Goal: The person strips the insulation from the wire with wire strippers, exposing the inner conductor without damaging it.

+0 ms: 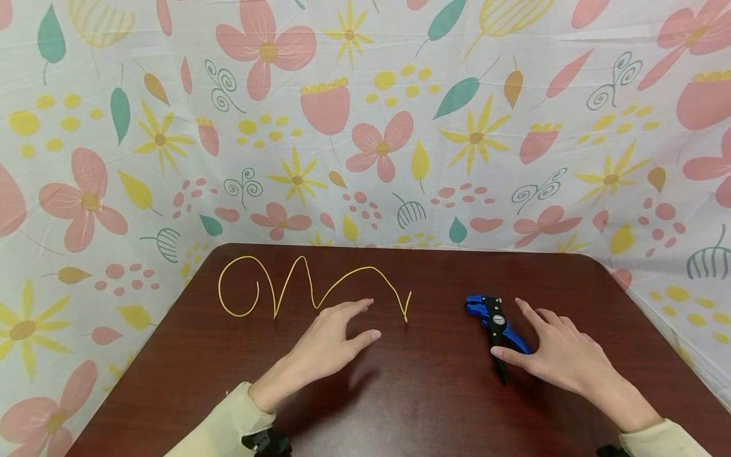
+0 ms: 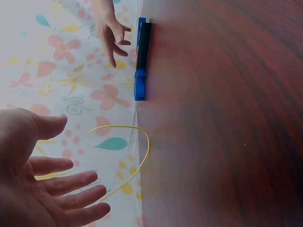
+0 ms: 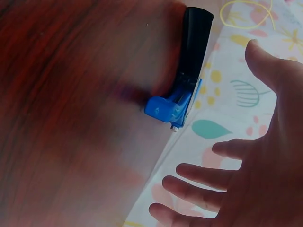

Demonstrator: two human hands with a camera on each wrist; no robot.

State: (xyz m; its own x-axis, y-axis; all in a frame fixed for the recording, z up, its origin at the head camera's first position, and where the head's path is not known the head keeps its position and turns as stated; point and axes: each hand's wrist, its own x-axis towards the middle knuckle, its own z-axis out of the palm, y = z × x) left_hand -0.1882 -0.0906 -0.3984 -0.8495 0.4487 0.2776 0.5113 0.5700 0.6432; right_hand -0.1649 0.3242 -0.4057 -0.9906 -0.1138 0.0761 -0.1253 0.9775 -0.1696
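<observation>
The yellow wire (image 1: 308, 289) was laid in loose curls near the far left corner of the desk (image 1: 400, 393). The left hand (image 1: 331, 343) was spread above it, holding nothing; the springy wire could be flicked away if it was brushed. Toward the far right edge, the blue-and-black wire stripper (image 1: 495, 324) was covered partly by the spread right hand (image 1: 562, 355); it could be pushed away. Whether the thumb touched its handle could not be told.
</observation>
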